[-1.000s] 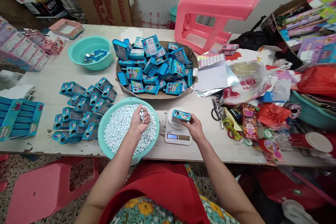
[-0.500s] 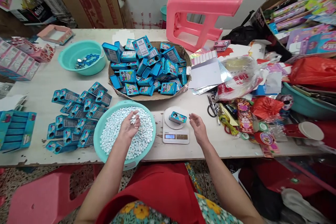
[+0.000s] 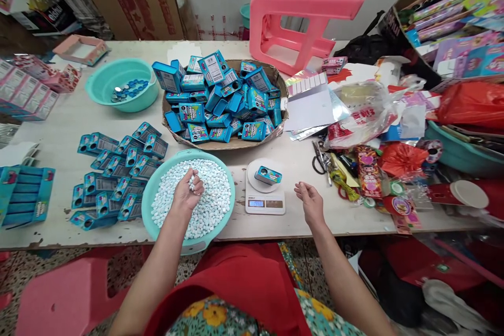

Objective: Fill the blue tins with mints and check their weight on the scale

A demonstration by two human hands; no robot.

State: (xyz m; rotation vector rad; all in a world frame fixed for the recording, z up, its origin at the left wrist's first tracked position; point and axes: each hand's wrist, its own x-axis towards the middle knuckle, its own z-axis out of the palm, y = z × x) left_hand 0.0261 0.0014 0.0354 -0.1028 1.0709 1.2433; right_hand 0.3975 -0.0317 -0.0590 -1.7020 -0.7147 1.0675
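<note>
Before me a basin [image 3: 148, 205] of candies [image 3: 212, 189] stands left of the scale [image 3: 265, 196], which bears one box [image 3: 268, 175], with a carton [image 3: 252, 144] of boxes [image 3: 191, 113] behind both.

The pellet basin [image 3: 197, 246] was turquoise. The weighed box [image 3: 269, 175] was blue (its scale [image 3: 255, 209] white), the garment [image 3: 214, 315] yellow-flowered.

A single head-worn camera looks forward and down across the table [image 3: 255, 227] from close above.
</note>
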